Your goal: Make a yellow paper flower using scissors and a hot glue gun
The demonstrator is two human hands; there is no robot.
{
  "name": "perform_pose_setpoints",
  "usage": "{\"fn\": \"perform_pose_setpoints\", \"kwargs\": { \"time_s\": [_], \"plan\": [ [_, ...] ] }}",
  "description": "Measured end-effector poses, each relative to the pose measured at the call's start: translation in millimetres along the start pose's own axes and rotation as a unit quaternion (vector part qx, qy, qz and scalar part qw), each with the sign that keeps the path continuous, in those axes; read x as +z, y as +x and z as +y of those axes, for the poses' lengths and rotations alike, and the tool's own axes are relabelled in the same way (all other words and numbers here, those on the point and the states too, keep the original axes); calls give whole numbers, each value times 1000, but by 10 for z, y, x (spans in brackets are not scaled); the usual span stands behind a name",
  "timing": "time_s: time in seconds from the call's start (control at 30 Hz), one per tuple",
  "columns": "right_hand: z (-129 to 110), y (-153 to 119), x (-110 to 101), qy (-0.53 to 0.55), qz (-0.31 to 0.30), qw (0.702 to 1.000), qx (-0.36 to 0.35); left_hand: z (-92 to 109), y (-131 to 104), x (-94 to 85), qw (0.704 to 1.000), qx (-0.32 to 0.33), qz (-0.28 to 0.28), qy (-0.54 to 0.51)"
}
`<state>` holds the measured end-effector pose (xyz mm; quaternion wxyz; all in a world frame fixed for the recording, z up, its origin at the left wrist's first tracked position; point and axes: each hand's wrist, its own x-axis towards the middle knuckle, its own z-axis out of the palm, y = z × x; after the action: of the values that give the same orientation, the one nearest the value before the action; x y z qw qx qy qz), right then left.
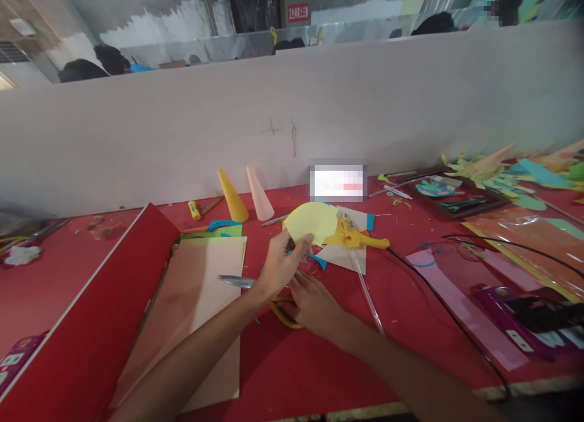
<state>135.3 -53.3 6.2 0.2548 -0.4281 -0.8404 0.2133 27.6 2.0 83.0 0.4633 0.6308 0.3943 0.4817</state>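
A pale yellow paper piece with a rounded top edge (310,221) is pinched between the thumb and fingers of my left hand (280,264), just above the table. Below it, my right hand (314,303) is curled at the yellow handle of a pair of scissors (235,281). The scissors' metal blades point left, over the edge of a stack of pale sheets (205,288). Some of my right fingers are hidden behind the hand. A yellow glue gun (365,236) lies just right of the paper, its black cord trailing to the front right.
Two paper cones, yellow (232,197) and pale pink (259,194), stand by the white partition (182,124). A red board (91,306) rises at left. A clear glue stick (368,294), pink strips (465,312), a purple box (506,312) and a dark tray (456,212) lie rightward.
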Motion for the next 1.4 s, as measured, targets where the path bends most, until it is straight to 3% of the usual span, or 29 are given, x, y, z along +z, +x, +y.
{"fn": "perform_pose_setpoints", "kwargs": {
  "time_s": [0.23,0.4,0.5,0.63,0.73,0.87,0.97,1.13,1.4],
  "plan": [
    [91,-5,69,3,33,999,16,17,54,-14,999,35,12,-34],
    [55,35,5,93,71,993,-36,-5,97,-57,997,37,46,-48],
    [77,87,-127,189,154,970,-13,-21,144,-125,995,51,70,-45],
    [276,147,-379,321,277,904,60,-152,174,-176,989,90,111,-27],
    [474,169,-577,341,271,898,63,-344,150,-147,988,99,114,2],
    [630,199,-737,249,218,940,86,-574,109,-111,992,92,59,58],
    [658,240,-759,209,213,949,97,-651,98,-136,992,73,68,81],
    [735,290,-723,262,191,939,117,-637,91,-160,991,72,78,84],
    [818,198,-621,291,250,906,178,-656,113,-142,992,89,68,49]
  ]
}}
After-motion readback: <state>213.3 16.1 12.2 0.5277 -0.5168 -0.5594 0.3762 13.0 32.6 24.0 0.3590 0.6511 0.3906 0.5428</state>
